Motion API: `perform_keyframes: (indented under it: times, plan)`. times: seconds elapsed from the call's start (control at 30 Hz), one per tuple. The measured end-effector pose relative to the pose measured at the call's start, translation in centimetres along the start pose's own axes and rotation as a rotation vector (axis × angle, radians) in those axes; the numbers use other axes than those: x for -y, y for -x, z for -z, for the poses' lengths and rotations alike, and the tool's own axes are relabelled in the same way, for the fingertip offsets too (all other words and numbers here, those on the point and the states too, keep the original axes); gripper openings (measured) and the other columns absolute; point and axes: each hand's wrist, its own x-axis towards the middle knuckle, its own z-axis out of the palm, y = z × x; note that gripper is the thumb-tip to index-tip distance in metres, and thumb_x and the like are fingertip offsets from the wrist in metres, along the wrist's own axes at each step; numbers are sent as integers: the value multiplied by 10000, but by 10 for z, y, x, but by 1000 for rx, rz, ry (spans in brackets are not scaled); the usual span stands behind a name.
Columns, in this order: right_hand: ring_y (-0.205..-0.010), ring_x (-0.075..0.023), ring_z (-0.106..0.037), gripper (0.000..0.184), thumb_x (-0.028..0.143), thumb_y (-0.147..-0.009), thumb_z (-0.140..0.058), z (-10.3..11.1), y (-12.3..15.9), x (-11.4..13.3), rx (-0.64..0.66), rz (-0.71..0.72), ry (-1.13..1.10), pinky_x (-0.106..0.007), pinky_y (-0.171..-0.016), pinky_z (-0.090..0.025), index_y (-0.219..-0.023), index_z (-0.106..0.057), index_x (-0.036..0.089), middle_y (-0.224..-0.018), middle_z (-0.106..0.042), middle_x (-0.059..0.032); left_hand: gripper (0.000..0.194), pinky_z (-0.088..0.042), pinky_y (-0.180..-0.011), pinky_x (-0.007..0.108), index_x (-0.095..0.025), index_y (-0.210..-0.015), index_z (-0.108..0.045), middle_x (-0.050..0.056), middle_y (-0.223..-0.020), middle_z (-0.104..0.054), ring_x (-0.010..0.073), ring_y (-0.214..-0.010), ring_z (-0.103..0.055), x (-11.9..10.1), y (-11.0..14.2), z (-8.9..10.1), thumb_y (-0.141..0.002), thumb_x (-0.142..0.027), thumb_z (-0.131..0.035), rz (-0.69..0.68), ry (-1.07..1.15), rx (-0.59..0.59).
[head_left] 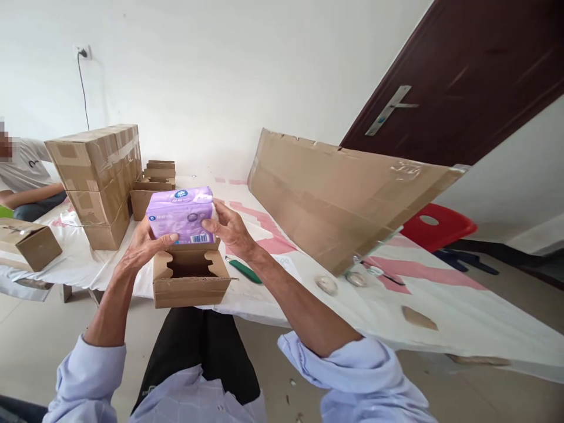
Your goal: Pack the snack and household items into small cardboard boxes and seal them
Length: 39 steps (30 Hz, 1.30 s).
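Between my two hands is a purple pack of tissues [181, 215], held up above an open cardboard box [191, 292]. My left hand [147, 244] grips its left side, with the thumb along the lower front edge. On the right end, my right hand [231, 229] is closed with the thumb on the front face. A barcode and a blue logo show on the wrapper. Below, the small box stands at the table's front edge with its flaps up and a dark inside. Just right of the box lies a green utility knife [245, 270].
Taped cartons [99, 182] are stacked at the left, with more open boxes [154, 179] behind. A large cardboard sheet [335, 194] leans on the right. Tape rolls [326, 285] lie near it. A red stool [440, 226] stands beyond; another person [30, 176] sits far left.
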Motion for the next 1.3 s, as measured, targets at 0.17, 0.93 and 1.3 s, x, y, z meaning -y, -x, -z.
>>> perform_keyframes:
  times: [0.17,0.93,1.3]
  plan:
    - [-1181,-289,-727,750,813,-811,-828,-1,-9,-1,-64,-47,-86,-439,-1018,-623,-1284,-661,255,-1268,-769,-91,684,-584,-1125,509,-245,-1383,-745,100,-1348,-806,430,-1385,-681,-11,-20,4,-792,-500,-975,-90,111,73]
    - [-1061,-269,-755,561,771,-948,-691,7,-52,-100,-150,-262,-204,-407,-883,-675,-1079,-705,225,-1072,-806,-98,680,-590,-921,390,-207,-1269,-796,124,-1183,-816,318,-1128,-750,86,-79,31,-807,-699,-879,194,36,97]
    - [-953,-197,-758,410,618,-1030,-675,8,-52,-124,-175,-407,-225,-336,-849,-674,-1135,-695,222,-1056,-808,-59,776,-591,-801,375,-159,-1164,-779,130,-1072,-815,320,-1030,-754,111,-80,24,-671,-739,-928,310,54,62]
